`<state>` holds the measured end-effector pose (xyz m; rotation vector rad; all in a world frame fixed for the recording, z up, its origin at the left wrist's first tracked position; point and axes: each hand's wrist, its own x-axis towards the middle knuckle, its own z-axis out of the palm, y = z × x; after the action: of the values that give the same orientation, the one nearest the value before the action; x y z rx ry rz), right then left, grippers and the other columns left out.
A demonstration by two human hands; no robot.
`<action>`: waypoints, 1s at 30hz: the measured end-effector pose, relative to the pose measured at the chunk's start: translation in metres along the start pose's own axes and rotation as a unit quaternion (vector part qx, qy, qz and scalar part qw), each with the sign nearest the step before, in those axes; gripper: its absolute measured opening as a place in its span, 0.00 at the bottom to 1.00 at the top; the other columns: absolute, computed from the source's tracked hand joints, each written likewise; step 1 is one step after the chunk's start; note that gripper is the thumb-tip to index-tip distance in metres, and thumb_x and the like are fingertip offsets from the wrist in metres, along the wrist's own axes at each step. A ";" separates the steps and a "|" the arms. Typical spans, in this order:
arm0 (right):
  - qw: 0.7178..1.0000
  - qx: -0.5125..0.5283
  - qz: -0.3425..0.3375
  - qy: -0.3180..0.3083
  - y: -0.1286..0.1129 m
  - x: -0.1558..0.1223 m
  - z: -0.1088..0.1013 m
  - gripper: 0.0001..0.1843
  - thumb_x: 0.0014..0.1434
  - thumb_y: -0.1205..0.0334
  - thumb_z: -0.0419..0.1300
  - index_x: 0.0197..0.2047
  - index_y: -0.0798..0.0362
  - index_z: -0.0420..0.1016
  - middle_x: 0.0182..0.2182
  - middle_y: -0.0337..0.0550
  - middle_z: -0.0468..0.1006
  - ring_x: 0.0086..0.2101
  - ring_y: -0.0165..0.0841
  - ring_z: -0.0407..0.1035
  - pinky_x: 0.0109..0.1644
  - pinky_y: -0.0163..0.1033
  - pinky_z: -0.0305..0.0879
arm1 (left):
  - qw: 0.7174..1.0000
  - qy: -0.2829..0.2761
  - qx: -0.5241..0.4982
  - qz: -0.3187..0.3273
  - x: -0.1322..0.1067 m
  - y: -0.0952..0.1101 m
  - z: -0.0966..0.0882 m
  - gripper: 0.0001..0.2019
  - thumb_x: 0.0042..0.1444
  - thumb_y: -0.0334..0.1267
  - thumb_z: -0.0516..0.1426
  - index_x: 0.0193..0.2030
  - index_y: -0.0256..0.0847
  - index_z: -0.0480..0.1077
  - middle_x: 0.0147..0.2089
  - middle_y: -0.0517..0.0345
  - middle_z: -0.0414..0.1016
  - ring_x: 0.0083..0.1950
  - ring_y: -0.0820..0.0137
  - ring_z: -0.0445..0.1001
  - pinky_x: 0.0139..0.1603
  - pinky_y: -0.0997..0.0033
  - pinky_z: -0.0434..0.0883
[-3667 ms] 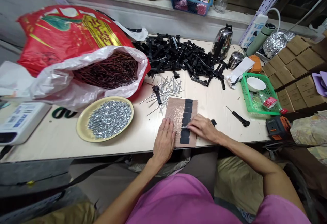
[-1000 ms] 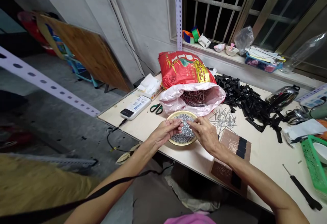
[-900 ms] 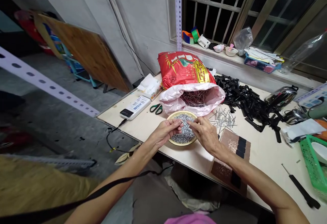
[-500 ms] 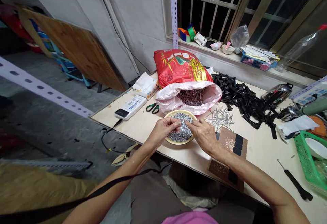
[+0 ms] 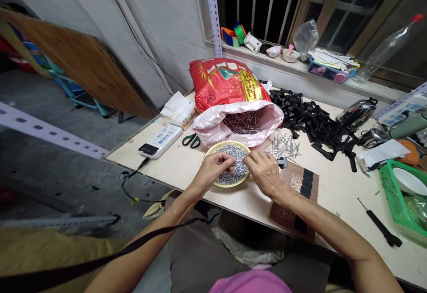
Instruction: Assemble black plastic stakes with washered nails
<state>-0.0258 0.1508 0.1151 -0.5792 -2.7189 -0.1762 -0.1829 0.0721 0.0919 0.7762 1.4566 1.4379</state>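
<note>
A yellow bowl [image 5: 230, 186] full of small silvery metal pieces, which look like nuts, stands at the table's near edge. Over its left side my left hand [image 5: 213, 168] is closed, thumb and fingers pinched together. My right hand [image 5: 265, 172] is closed too, its fingertips at the bowl's right rim. Whatever either pinch holds is too small or hidden to make out. Just right of my right hand is a small dark grey piece [image 5: 282, 163]; I cannot tell whether the hand touches it. Behind the bowl lies an open red bag [image 5: 227, 83] of thin brown screws or nails [image 5: 243, 121].
Silvery pins [image 5: 283, 146] lie loose beside a heap of black plastic parts [image 5: 313, 121]. A brown board [image 5: 292, 204] with black pads overhangs the near edge. Scissors [image 5: 191, 140] and a white device [image 5: 160, 141] are left; a screwdriver [image 5: 380, 221] and green basket [image 5: 388, 186] right.
The view has shifted a little, so the table appears farther left. My right hand has moved right, from over the bowl to its rim. My left hand stays pinched over the bowl.
</note>
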 end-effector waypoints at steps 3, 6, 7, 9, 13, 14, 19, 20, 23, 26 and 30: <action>0.998 0.045 0.034 -0.024 0.000 0.001 -0.001 0.12 0.68 0.64 0.50 0.36 0.52 0.73 0.31 0.43 0.74 0.32 0.31 0.65 0.31 0.35 0.54 | 0.999 0.001 0.038 0.034 0.000 0.000 0.000 0.17 0.40 0.51 0.65 0.25 0.38 0.70 0.20 0.63 0.69 0.22 0.74 0.69 0.29 0.72 0.70; 0.990 0.115 0.072 -0.038 0.000 -0.001 0.001 0.11 0.67 0.61 0.51 0.38 0.52 0.73 0.32 0.41 0.74 0.31 0.28 0.67 0.28 0.32 0.53 | 0.996 -0.003 0.060 0.065 0.000 0.002 0.001 0.16 0.43 0.51 0.63 0.25 0.39 0.68 0.21 0.63 0.69 0.21 0.75 0.68 0.27 0.73 0.68; 0.988 0.131 0.073 -0.034 0.000 -0.001 0.002 0.10 0.67 0.60 0.52 0.40 0.52 0.73 0.33 0.41 0.75 0.32 0.28 0.67 0.28 0.32 0.53 | 0.996 -0.010 0.062 0.066 -0.001 0.002 0.001 0.17 0.44 0.51 0.63 0.26 0.40 0.67 0.21 0.63 0.69 0.21 0.75 0.67 0.26 0.74 0.67; 0.988 0.139 0.067 -0.015 -0.001 -0.002 0.002 0.10 0.67 0.60 0.51 0.40 0.52 0.73 0.34 0.41 0.75 0.33 0.28 0.68 0.28 0.32 0.53 | 0.995 -0.024 0.065 0.065 -0.001 0.003 0.003 0.17 0.46 0.53 0.61 0.27 0.40 0.66 0.21 0.63 0.69 0.20 0.75 0.65 0.23 0.74 0.65; 0.992 0.111 0.051 0.011 -0.002 -0.003 0.001 0.16 0.69 0.58 0.48 0.37 0.52 0.74 0.32 0.42 0.75 0.32 0.28 0.67 0.28 0.33 0.52 | 0.990 -0.031 0.099 0.098 -0.003 -0.001 0.005 0.19 0.49 0.57 0.57 0.26 0.42 0.64 0.20 0.64 0.66 0.20 0.75 0.61 0.23 0.74 0.61; 0.992 0.114 0.051 0.006 -0.002 -0.003 0.001 0.16 0.69 0.57 0.47 0.37 0.52 0.73 0.31 0.42 0.75 0.31 0.28 0.67 0.27 0.33 0.52 | 0.986 -0.025 0.119 0.117 -0.004 -0.002 0.006 0.19 0.50 0.58 0.56 0.26 0.42 0.64 0.20 0.64 0.65 0.21 0.75 0.61 0.24 0.73 0.61; 0.983 0.165 0.073 -0.028 -0.005 -0.003 -0.003 0.16 0.69 0.57 0.48 0.37 0.53 0.72 0.31 0.40 0.74 0.29 0.27 0.66 0.27 0.31 0.52 | 0.953 0.018 0.233 0.193 -0.008 -0.007 0.008 0.19 0.57 0.57 0.48 0.25 0.44 0.61 0.22 0.64 0.60 0.25 0.72 0.60 0.31 0.71 0.62; 0.982 0.169 0.077 -0.029 -0.006 -0.003 -0.004 0.15 0.69 0.57 0.48 0.36 0.53 0.72 0.31 0.41 0.74 0.29 0.28 0.66 0.27 0.31 0.52 | 0.948 0.026 0.246 0.199 -0.009 -0.009 0.009 0.19 0.58 0.56 0.47 0.26 0.44 0.60 0.23 0.63 0.60 0.25 0.72 0.59 0.31 0.71 0.62; 0.972 0.205 0.105 -0.038 -0.009 -0.002 -0.006 0.16 0.68 0.57 0.49 0.34 0.54 0.72 0.31 0.42 0.73 0.30 0.29 0.66 0.27 0.32 0.52 | 0.934 0.041 0.271 0.228 -0.009 -0.012 0.007 0.18 0.59 0.54 0.47 0.25 0.45 0.60 0.24 0.62 0.61 0.26 0.70 0.60 0.33 0.70 0.63; 0.907 0.380 0.152 -0.096 -0.009 -0.001 -0.005 0.18 0.67 0.56 0.48 0.29 0.54 0.69 0.25 0.38 0.69 0.25 0.27 0.62 0.27 0.31 0.54 | 0.922 0.032 0.291 0.252 -0.006 -0.014 0.004 0.18 0.58 0.54 0.49 0.23 0.45 0.59 0.23 0.59 0.62 0.27 0.68 0.61 0.36 0.68 0.64; 0.807 0.545 0.205 -0.099 -0.006 -0.001 0.001 0.13 0.61 0.56 0.53 0.29 0.54 0.66 0.23 0.34 0.66 0.24 0.26 0.60 0.29 0.32 0.58 | 0.915 0.000 0.314 0.252 -0.003 -0.014 0.004 0.17 0.59 0.51 0.48 0.24 0.45 0.61 0.24 0.58 0.63 0.27 0.69 0.62 0.35 0.69 0.64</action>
<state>-0.0280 0.1451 0.1137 -0.7717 -2.2270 1.5032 -0.1758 0.0690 0.0791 1.6494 1.8287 1.3169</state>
